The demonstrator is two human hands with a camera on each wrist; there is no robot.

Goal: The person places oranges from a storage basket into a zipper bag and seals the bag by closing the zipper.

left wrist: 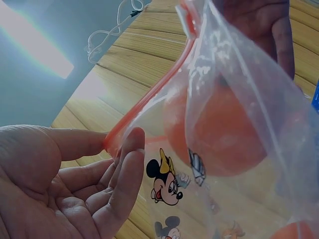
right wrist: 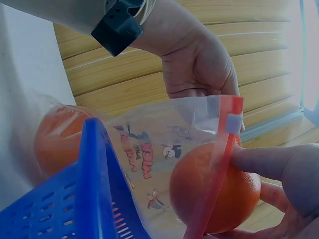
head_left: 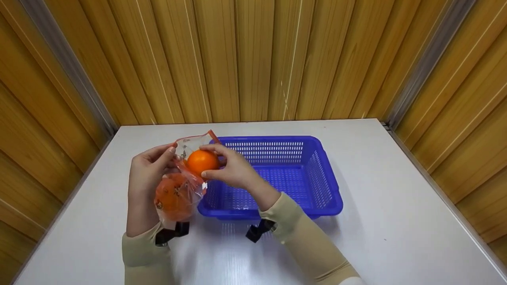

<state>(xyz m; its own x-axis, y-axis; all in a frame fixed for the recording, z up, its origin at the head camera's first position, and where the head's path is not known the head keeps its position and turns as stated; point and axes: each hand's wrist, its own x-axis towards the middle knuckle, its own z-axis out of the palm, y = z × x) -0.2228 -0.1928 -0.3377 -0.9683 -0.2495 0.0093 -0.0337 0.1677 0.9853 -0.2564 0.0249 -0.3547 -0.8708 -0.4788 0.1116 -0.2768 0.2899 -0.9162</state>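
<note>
My left hand (head_left: 148, 172) pinches the red-edged rim of a clear zip bag (left wrist: 209, 199) printed with cartoon figures. With its fingers and thumb my right hand (head_left: 233, 166) grips an orange (head_left: 202, 161) at the bag's mouth. In the right wrist view this orange (right wrist: 214, 189) lies partly behind the bag's red zip edge, with a pale slider (right wrist: 233, 124) near one end. Another orange (head_left: 174, 196) hangs low in the bag, seen through the film. The bag hides part of the right hand in the left wrist view.
A blue plastic basket (head_left: 334, 190) with slotted walls stands on the white table (head_left: 396, 221), just right of the bag and below the right forearm. Wood-panelled walls (head_left: 253, 59) enclose the table at the back and sides. Each wrist wears a black camera mount (head_left: 259, 229).
</note>
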